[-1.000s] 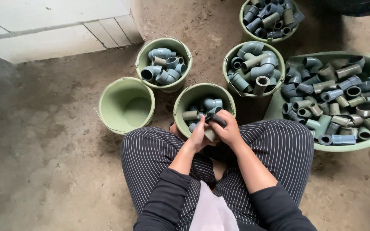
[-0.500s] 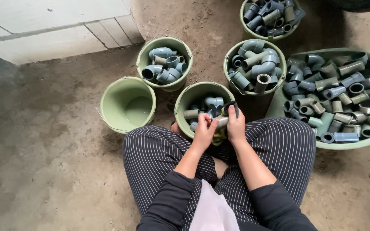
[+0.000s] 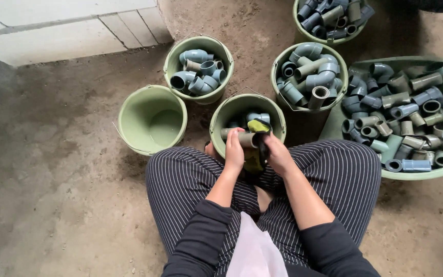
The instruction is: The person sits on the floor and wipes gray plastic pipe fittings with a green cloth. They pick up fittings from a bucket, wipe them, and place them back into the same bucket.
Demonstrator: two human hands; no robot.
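Two bare hands meet just above the lap of a seated person in black trousers with thin white stripes (image 3: 334, 174), close together over one short grey-brown plastic pipe fitting (image 3: 248, 139). The left hand (image 3: 234, 151) is wrapped around the near-left end of that fitting, fingers curled over its top. The right hand (image 3: 278, 156) closes in from the right side, pressing a yellow-green scrubbing pad (image 3: 257, 125) with a dark underside against the fitting; whether its fingers also grip the fitting itself cannot be told.

The fitting lies roughly level, its long axis running left to right across the body, so each hand sits at one end and neither is clearly nearer. It hangs right at the near rim of the pale green plastic bucket (image 3: 221, 115) directly ahead of the knees, which holds a few more grey fittings low inside.

Further out to the left stands an empty pale green bucket (image 3: 129, 105). Beyond it, a third green bucket (image 3: 173, 56) carries blue-grey elbow fittings, and a fourth bucket (image 3: 279, 64) to the right is heaped with larger elbows. On the far right a wide, shallow green basin (image 3: 426, 174) is full of mixed grey and olive pipe pieces.
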